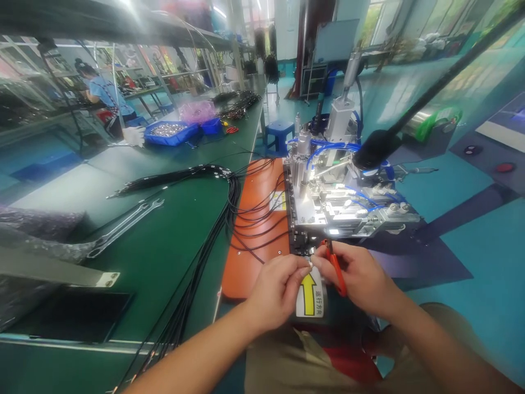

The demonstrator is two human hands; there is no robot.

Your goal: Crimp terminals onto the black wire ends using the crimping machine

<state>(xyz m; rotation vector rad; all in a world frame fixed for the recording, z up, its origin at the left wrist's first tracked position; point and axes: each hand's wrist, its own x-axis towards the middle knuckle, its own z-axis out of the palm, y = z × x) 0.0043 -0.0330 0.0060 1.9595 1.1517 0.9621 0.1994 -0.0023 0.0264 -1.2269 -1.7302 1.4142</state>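
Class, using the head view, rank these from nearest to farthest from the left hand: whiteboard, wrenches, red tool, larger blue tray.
1. Red tool: in the right hand.
2. Wrenches: left of the left hand.
3. Larger blue tray: beyond the wrenches.
4. Whiteboard: at the far back.

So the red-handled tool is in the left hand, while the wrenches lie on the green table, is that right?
Not quite: the head view shows the red-handled tool in the right hand, not the left hand. The wrenches do lie on the green table.
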